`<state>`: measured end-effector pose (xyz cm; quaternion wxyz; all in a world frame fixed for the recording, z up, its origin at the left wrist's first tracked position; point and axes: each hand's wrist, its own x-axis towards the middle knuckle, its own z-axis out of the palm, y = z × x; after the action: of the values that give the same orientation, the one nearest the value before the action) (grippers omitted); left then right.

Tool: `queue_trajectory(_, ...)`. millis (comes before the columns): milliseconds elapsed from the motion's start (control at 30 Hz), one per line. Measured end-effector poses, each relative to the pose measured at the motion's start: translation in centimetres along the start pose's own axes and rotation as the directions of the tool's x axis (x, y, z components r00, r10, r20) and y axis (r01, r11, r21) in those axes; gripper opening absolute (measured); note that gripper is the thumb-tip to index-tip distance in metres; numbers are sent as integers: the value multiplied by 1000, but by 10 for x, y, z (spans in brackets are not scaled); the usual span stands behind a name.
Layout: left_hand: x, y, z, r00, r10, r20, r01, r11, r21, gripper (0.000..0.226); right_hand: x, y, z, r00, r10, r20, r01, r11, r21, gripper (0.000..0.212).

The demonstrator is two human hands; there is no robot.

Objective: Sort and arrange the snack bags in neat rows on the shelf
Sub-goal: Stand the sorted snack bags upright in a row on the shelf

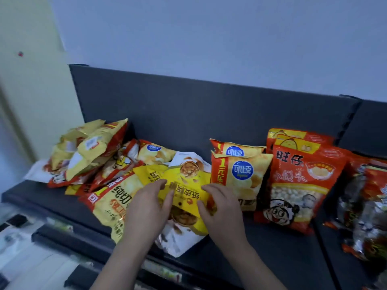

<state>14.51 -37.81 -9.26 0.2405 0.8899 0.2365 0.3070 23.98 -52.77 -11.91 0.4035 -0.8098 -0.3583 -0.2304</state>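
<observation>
Yellow bag (185,192) gripped by L hand (144,208) & R hand (222,208); messy pile (94,151) left, upright chip bags (240,174) right

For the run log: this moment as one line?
left hand: holds yellow snack bag | right hand: holds it too | red bags: upright, right | pile: loose, left
</observation>
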Motion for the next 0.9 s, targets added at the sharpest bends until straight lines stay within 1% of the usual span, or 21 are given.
queue_trajectory(67, 4, -26, -22, 998, -54, -37, 55, 998, 32, 43, 2, -18, 20, 997, 16, 73, -15, 1000, -8, 35)
queue_trajectory(133, 8, -53, -41, 995, -87, -39, 90, 992, 87, 47, 3, -35, 39, 987, 35, 159, -30, 999, -32, 39)
queue_trajectory(200, 15, -80, -58, 992, -125, 1, 123, 978, 169, 54, 5, -52, 55, 964, 86, 252, -71, 995, -67, 43)
queue_trajectory(300, 29, -113, -76, 970, -207, 125, 168, 949, 268, 72, 8, -72, 75, 918, 192, 347, -145, 977, -159, 49)
queue_trajectory(367, 36, -128, -83, 947, -238, 214, 175, 945, 276, 79, 8, -80, 85, 905, 242, 350, -181, 963, -197, 50)
queue_trajectory(400, 39, -130, -85, 937, -242, 252, 177, 951, 255, 77, 7, -82, 88, 901, 261, 347, -198, 958, -207, 50)
queue_trajectory(533, 48, -138, -88, 881, -232, 413, 188, 971, 145, 55, 8, -89, 98, 884, 336, 323, -264, 932, -247, 48)
queue_trajectory(600, 52, -141, -86, 844, -226, 486, 197, 974, 110, 56, 7, -91, 102, 869, 370, 329, -299, 921, -249, 46)
queue_trajectory(667, 55, -144, -85, 836, -218, 504, 209, 975, 75, 54, 5, -92, 106, 856, 394, 334, -328, 914, -238, 42)
queue_trajectory(767, 58, -144, -90, 846, -228, 482, 235, 971, 46, 47, 4, -94, 111, 862, 401, 311, -348, 913, -213, 35)
queue_trajectory(900, 55, -142, -114, 879, -194, 435, 172, 981, 91, 43, 5, -96, 112, 844, 440, 307, -385, 895, -225, 32)
